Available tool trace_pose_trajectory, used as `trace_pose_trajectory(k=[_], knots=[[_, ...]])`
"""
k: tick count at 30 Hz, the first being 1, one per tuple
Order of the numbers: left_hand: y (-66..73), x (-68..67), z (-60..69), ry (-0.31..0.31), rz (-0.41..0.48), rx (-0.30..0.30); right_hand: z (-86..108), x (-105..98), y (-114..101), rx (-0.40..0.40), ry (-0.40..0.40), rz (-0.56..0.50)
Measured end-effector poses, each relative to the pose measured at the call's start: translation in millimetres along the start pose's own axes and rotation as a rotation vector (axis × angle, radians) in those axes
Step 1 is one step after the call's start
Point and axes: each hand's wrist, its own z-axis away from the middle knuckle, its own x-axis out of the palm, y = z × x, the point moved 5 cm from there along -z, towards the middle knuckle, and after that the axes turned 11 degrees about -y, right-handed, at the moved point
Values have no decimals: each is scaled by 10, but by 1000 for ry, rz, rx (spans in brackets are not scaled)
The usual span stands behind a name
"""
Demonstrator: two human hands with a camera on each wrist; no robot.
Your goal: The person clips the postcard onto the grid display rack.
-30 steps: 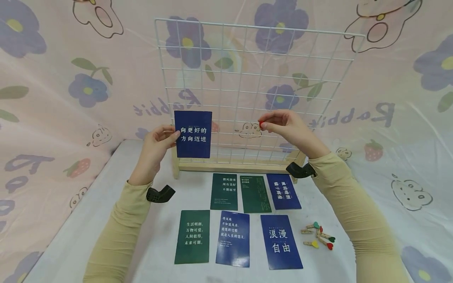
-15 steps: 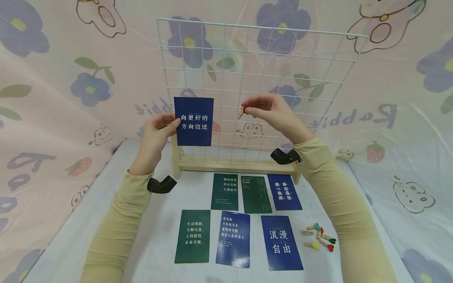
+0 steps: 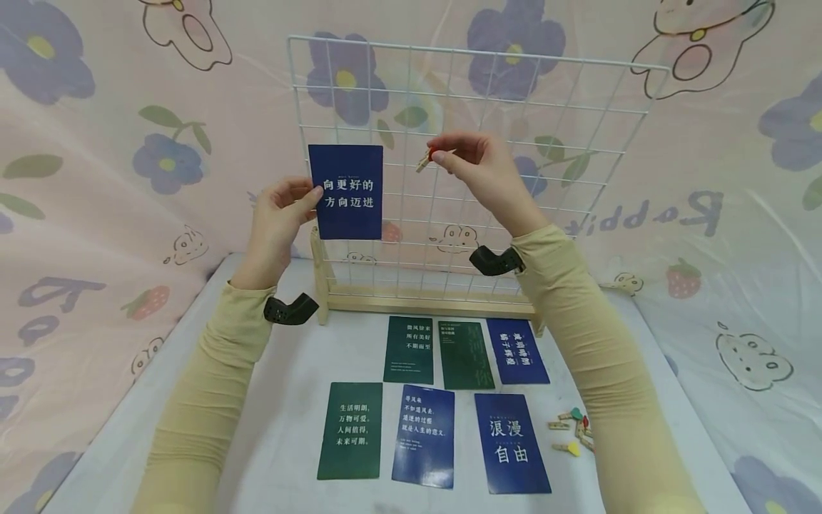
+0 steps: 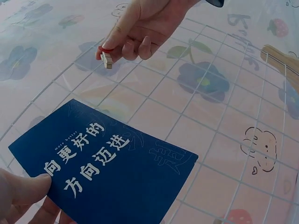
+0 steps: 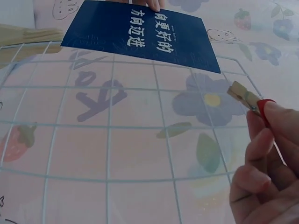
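In the head view my left hand (image 3: pixel 277 221) pinches a blue card (image 3: pixel 347 214) by its left edge, upright before the left part of a white wire grid (image 3: pixel 449 90). My right hand (image 3: pixel 488 175) holds a small wooden clothespin (image 3: pixel 423 163) with a red top between thumb and fingers, to the right of the card and apart from it. The left wrist view shows the card (image 4: pixel 107 182) near the grid and the clothespin (image 4: pixel 107 59) beyond it. In the right wrist view, the wooden end of the clothespin (image 5: pixel 243 94) points toward the card (image 5: pixel 145 35).
Green and blue cards lie in two rows on the white table, among them a green card (image 3: pixel 349 457) and a blue card (image 3: pixel 511 471). Several clothespins (image 3: pixel 559 425) lie at the right, partly behind my right sleeve. The grid stands in a wooden base (image 3: pixel 424 303).
Both hands have risen. The card has moved up along the grid, and my right hand has come left and up, nearer to the card, with the clothespin now more visible.
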Motion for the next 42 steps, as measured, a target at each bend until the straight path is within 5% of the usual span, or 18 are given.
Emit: trace_pose_trajectory(k=[13, 24, 42], knots=[[271, -2, -201, 35, 51, 41, -319, 66, -277, -133, 139, -70], [341, -3, -330, 57, 65, 41, -510, 216, -480, -168, 206, -94], [381, 4, -499, 75, 126, -11, -736, 475, -707, -163, 236, 117]])
